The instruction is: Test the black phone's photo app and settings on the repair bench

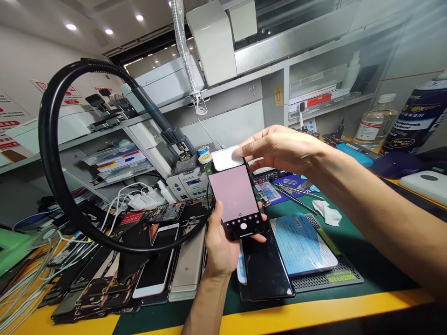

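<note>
Our left hand [220, 244] grips the phone [233, 193] across its palm, the long axis tilted away from us. Our right hand [282, 149], nearer the phone's top end, pinches a white pad [226, 158] onto it, above the green mat [370, 251].

A black smartphone [234, 193] is held up tilted, its screen lit with a pale pink camera view and a row of controls with a round white shutter button along the near edge. The person's left hand [219, 246] cradles it from below, fingers curled around its edge. The right hand [282, 149] reaches in from the right, fingertips pinching a white rectangular pad [226, 158] against the phone's far end.
</note>
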The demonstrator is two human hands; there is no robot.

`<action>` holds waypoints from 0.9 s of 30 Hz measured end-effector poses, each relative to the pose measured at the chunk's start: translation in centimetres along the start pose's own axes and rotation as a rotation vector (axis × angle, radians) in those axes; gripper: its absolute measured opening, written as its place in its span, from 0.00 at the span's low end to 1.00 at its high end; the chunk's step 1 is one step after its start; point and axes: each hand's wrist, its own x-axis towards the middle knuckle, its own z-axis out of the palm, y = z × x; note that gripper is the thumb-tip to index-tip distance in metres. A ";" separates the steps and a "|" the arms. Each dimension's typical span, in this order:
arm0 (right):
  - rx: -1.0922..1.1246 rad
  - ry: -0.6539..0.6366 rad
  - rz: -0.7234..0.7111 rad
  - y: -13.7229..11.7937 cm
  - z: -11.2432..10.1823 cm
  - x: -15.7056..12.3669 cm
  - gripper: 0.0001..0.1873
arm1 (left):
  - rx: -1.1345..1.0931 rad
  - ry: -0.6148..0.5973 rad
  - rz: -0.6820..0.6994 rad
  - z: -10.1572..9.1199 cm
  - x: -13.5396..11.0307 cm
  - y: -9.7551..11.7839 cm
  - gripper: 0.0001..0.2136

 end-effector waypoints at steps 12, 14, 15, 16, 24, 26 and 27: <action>0.003 -0.012 -0.002 0.0 0.0 0.0 0.02 | 0.074 0.037 0.034 0.3 -0.2 0.0 0.28; 0.009 -0.017 -0.001 0.0 0.0 0.0 0.03 | 0.109 0.043 0.047 0.5 -0.3 0.1 0.29; 0.011 -0.016 -0.001 0.0 0.0 0.0 0.04 | 0.122 0.046 0.050 0.6 -0.3 0.1 0.29; 0.013 -0.013 0.001 0.0 0.0 0.1 0.04 | 0.132 0.050 0.051 0.7 -0.4 0.1 0.28; 0.022 -0.011 0.008 0.1 0.0 0.0 0.04 | 0.208 0.092 0.061 1.1 -0.3 0.1 0.27; 0.019 -0.014 0.005 0.1 0.0 0.0 0.04 | 0.219 0.106 0.058 1.1 -0.3 0.1 0.26; 0.017 -0.015 0.004 0.1 0.0 0.1 0.04 | 0.218 0.109 0.057 1.1 -0.3 0.1 0.26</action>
